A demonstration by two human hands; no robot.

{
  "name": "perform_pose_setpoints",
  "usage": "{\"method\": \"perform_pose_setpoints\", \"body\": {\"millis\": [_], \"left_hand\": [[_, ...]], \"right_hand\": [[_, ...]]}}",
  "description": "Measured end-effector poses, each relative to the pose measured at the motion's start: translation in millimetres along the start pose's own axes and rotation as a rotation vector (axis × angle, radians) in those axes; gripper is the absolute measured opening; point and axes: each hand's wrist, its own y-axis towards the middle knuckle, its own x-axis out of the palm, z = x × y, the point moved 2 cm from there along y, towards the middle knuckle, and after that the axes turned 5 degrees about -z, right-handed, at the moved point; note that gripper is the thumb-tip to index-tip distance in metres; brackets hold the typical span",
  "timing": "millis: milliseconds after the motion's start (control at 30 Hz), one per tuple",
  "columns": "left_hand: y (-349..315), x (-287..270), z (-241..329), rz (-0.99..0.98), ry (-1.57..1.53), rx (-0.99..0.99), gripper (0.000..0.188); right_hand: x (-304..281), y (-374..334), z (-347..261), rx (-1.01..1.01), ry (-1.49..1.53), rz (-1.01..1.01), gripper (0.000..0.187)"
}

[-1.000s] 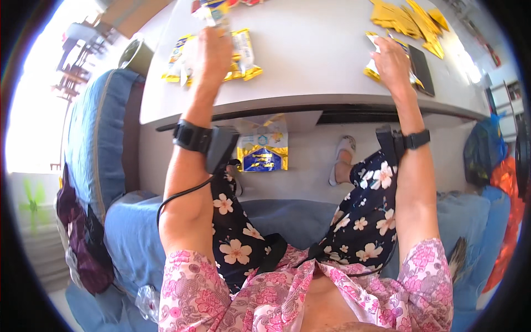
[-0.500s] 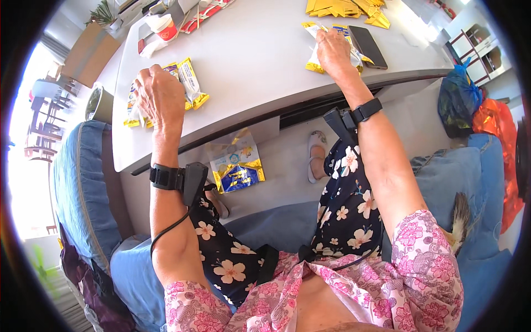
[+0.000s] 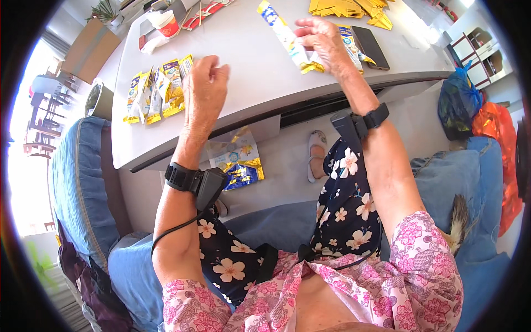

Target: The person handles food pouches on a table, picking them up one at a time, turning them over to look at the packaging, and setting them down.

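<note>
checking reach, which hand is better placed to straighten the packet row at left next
Probably the left hand: it is close beside the packet row and looks empty, while the right hand is farther off, at a long packet.

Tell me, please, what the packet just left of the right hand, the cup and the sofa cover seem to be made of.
Packet: probably plastic or foil film, glossy; its gold end shines and looks crinkled.
Cup: perhaps coated paper; its white-and-red wall looks smooth, but plastic is possible.
Sofa cover: fabric, perhaps denim, matte; soft folds and a long seam show.
</note>
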Motion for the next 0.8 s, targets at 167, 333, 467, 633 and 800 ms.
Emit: {"method": "perform_pose_setpoints", "body": {"millis": [167,333,467,633,800], "left_hand": [[-3.6,26.9,20.5,-0.363,-0.866,-0.378,0.046],[-1.1,25.8,21.8,-0.434,-1.164,-0.42,0.035],[5.4,12.0,2.1,-0.292,-0.929,-0.402,0.021],[23.3,-16.0,-47.1,0.015,-0.171,-0.194,0.022],[20.4,-40.7,-72.6,0.081,0.2,-0.31,0.021]], "right_hand": [[55.1,-19.9,-21.4,0.212,0.523,-0.217,0.036],[66.9,-26.4,-26.9,0.197,0.605,-0.289,0.032],[46.9,-16.2,-16.6,-0.112,-0.255,-0.183,0.031],[-20.3,-16.2,5.5,-0.203,-1.239,0.102,0.037],[-49.4,-13.3,13.9,0.242,-1.505,0.017,0.024]]}}
